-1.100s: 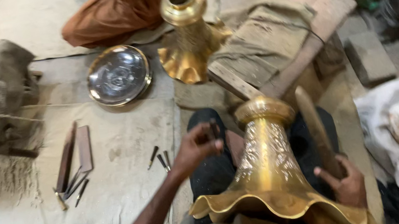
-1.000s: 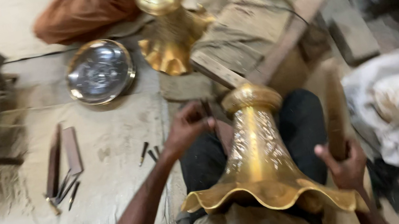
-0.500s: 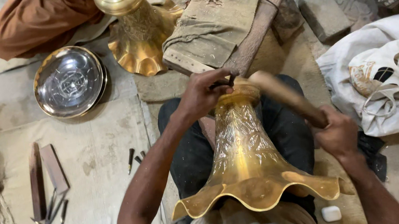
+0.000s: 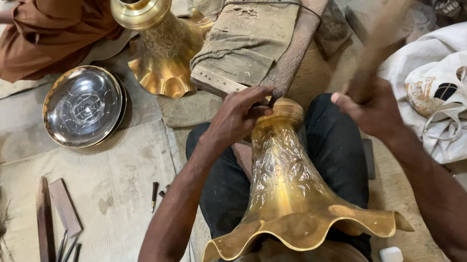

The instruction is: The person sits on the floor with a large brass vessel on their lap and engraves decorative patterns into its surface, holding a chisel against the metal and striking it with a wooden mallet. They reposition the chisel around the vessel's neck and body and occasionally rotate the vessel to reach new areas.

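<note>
Hands, 2: our left hand point(image 4: 235, 117) now pins a thin chisel point(image 4: 271, 99) on the neck of the brass vase point(image 4: 285, 185) lying across our lap, our right hand point(image 4: 374, 109), lowered 1 second ago, grips a raised, blurred wooden mallet point(image 4: 384, 30), so we judge a strike in progress.

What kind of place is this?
Probably a metal craft workshop on the floor: an engraved brass vase on the lap, a second brass vase, and small chisels on cloth.
</note>
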A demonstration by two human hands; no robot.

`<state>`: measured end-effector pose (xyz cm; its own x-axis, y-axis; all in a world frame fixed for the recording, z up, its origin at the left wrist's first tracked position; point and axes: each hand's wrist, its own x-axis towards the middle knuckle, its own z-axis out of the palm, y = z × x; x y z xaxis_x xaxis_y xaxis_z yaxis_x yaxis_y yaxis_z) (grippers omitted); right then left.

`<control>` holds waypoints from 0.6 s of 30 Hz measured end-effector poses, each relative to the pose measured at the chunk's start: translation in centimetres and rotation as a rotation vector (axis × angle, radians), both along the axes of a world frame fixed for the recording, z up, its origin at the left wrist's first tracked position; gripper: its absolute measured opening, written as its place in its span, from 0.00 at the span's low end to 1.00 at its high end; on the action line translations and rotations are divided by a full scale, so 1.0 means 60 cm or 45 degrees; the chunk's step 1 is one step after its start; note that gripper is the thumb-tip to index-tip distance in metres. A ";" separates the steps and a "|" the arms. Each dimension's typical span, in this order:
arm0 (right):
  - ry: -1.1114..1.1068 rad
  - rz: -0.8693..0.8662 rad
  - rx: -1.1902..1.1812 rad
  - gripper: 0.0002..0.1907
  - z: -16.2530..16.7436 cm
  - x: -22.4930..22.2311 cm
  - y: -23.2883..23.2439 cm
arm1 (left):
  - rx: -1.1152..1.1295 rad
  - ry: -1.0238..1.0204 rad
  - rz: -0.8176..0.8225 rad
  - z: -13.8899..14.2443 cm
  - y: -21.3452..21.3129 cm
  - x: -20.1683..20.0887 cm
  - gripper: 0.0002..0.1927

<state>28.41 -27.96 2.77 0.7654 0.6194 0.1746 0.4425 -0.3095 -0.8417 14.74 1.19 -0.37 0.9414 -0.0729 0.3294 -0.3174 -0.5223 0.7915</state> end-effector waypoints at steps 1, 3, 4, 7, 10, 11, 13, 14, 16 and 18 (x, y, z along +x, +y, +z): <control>-0.247 0.002 -0.155 0.10 0.007 0.004 0.004 | -0.005 -0.023 -0.019 -0.002 0.000 0.002 0.18; -0.732 0.014 -0.465 0.15 0.019 0.006 0.010 | -0.017 -0.062 -0.053 -0.004 0.000 0.003 0.16; -0.570 -0.001 -0.399 0.15 0.024 0.005 0.013 | -0.013 -0.025 -0.043 -0.004 0.000 0.004 0.16; -0.390 -0.028 -0.371 0.16 0.035 0.001 0.017 | 0.003 0.066 -0.011 0.000 -0.001 0.007 0.15; -0.563 -0.027 -0.470 0.17 0.040 -0.001 0.018 | -0.007 0.051 -0.009 0.006 -0.004 0.008 0.15; -0.459 -0.021 -0.369 0.17 0.040 -0.001 0.018 | -0.041 -0.014 -0.030 0.008 -0.005 0.009 0.17; -0.464 -0.024 -0.356 0.17 0.040 -0.002 0.019 | -0.071 -0.060 -0.036 0.011 -0.005 0.009 0.17; -0.566 -0.040 -0.446 0.18 0.039 -0.002 0.019 | -0.071 -0.032 -0.028 0.011 -0.006 0.008 0.17; -0.530 -0.059 -0.462 0.18 0.037 -0.002 0.018 | -0.070 -0.029 -0.031 0.011 -0.005 0.009 0.17; -0.247 -0.050 -0.314 0.17 0.033 -0.004 0.018 | -0.067 -0.068 -0.044 0.008 -0.005 0.010 0.17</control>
<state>28.15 -26.91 4.73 0.7566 0.6321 0.1676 0.5710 -0.5137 -0.6403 15.35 0.89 0.09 0.9196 -0.0861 0.3834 -0.3770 -0.4686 0.7989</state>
